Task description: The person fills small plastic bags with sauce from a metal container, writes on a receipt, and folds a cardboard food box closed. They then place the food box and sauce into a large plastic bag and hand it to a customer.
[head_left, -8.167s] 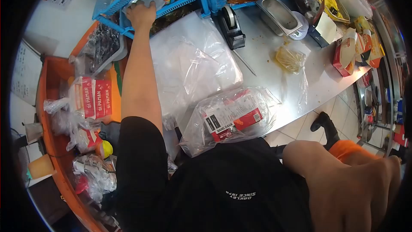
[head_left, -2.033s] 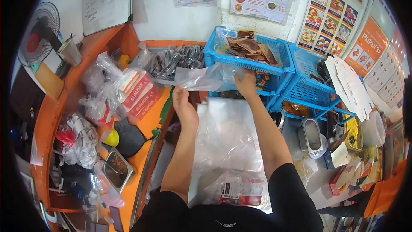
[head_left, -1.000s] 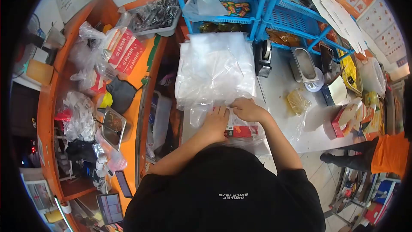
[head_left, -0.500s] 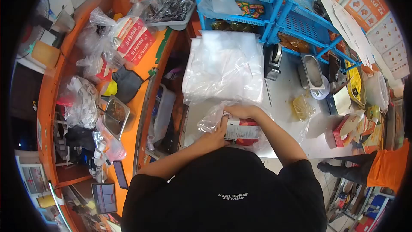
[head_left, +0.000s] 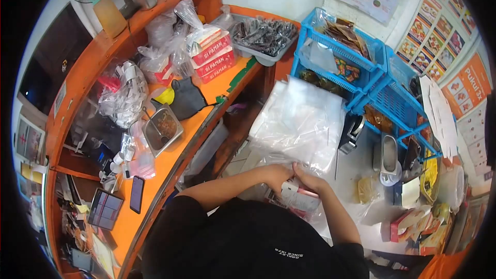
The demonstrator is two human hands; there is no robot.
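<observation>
Low in the head view, close to my body, a red and white box (head_left: 309, 202) sits in a clear plastic bag (head_left: 262, 191). A printed paper slip (head_left: 290, 195) lies on top of the box. My left hand (head_left: 279, 177) is closed on the bag at the box's far edge. Against it, my right hand (head_left: 310, 180) is closed on the gathered plastic, its thumb side toward the left hand. Just beyond my hands lies a thick stack of clear plastic bags (head_left: 297, 124).
Blue plastic baskets (head_left: 336, 67) with packets stand behind the stack. A tape dispenser (head_left: 352, 133) and a metal container (head_left: 386, 153) are to the right. On the orange counter (head_left: 206, 116) at left are stacked bagged boxes (head_left: 213, 62), a metal food pan (head_left: 164, 129) and a phone (head_left: 137, 195).
The view has swung leftward and up, so the surroundings sit further right and lower. My hands have come together at the box's far edge, gathering the bag's plastic.
</observation>
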